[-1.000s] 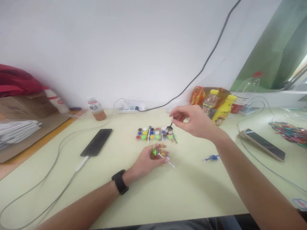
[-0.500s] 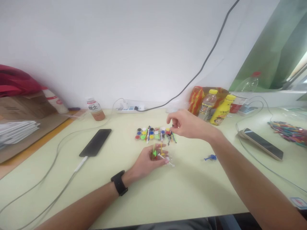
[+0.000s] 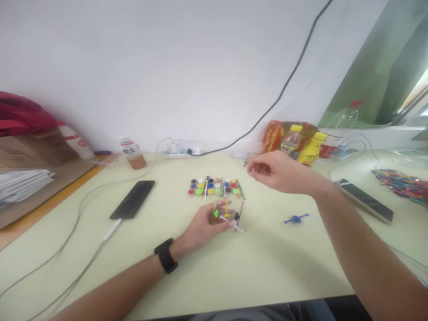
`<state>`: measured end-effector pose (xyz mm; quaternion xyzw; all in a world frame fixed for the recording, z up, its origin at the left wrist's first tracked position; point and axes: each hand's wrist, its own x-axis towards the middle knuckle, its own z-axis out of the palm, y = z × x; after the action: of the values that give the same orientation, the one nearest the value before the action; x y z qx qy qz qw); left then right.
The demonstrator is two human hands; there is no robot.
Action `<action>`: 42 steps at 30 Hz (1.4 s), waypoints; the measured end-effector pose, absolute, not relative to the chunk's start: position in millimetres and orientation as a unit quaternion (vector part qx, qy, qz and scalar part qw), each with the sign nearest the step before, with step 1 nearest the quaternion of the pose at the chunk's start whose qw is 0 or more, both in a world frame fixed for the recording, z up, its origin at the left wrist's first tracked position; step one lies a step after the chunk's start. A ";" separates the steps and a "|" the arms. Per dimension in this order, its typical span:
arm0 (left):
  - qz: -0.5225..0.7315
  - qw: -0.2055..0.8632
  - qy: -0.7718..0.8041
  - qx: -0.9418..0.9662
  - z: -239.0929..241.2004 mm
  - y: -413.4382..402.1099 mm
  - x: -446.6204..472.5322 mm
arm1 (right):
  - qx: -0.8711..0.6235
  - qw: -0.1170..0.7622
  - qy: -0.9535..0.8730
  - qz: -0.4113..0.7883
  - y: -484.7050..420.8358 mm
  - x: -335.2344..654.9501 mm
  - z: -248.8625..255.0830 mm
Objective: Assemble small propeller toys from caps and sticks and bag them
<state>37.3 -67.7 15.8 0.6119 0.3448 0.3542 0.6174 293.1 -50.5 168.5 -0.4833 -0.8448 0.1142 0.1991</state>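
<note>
My left hand (image 3: 203,223) rests on the table with its fingers curled around a small cluster of plastic pieces. A bright green piece (image 3: 216,214), a yellow piece (image 3: 227,215) and a white stick (image 3: 232,223) show in this cluster. At its right end is a black piece (image 3: 237,216) with a thin dark stick. My right hand (image 3: 272,171) hovers further back and to the right, its fingers curled together; I cannot make out anything between them. Behind my left hand lie rows of coloured round caps (image 3: 211,186) with sticks across them. A blue piece with a stick (image 3: 296,219) lies apart on the right.
A black phone (image 3: 133,199) on a cable lies left; another phone (image 3: 366,200) lies right, near a pile of coloured sticks (image 3: 403,185). Bottles (image 3: 310,149) and a red-yellow bag (image 3: 272,138) stand at the back right. A power strip (image 3: 182,150) is by the wall.
My right hand has moved right, away from the coloured caps. A black piece now shows at the right end of the cluster by my left hand. The blue piece's stick is uncovered.
</note>
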 end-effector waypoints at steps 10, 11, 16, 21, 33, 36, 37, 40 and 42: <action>0.343 0.597 0.358 0.631 12.6 -63.9 36.0 | -0.537 0.014 -0.792 0.290 -79.9 395.0 82.7; 0.344 0.603 0.354 0.627 12.0 -63.6 35.8 | -0.534 0.019 -0.789 0.304 -82.4 396.3 76.5; 0.343 0.624 0.338 0.615 12.5 -63.2 34.6 | -0.553 0.086 -0.777 0.288 -85.0 388.4 76.6; 0.335 0.640 0.324 0.611 11.0 -63.3 34.3 | -0.538 0.386 -0.723 0.199 -82.1 358.5 116.2; 0.337 0.630 0.339 0.612 9.9 -65.4 36.1 | -0.419 0.417 -0.799 0.104 -71.0 254.3 153.3; 0.335 0.623 0.338 0.621 10.2 -65.7 35.9 | -0.424 0.353 -0.829 0.098 -63.3 248.7 147.3; 0.335 0.619 0.337 0.626 10.7 -65.7 35.8 | -0.427 0.334 -0.835 0.100 -61.0 247.8 146.2; 0.338 0.601 0.329 0.646 13.4 -65.7 36.0 | -0.441 0.283 -0.845 0.109 -56.2 246.3 145.3; 0.340 0.590 0.322 0.658 15.7 -65.8 36.4 | -0.452 0.249 -0.849 0.114 -54.7 244.8 146.1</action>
<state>36.4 -65.8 15.7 0.6578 0.3220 0.3397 0.5901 244.8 -54.7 146.1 -0.4519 -0.8491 0.1143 0.2485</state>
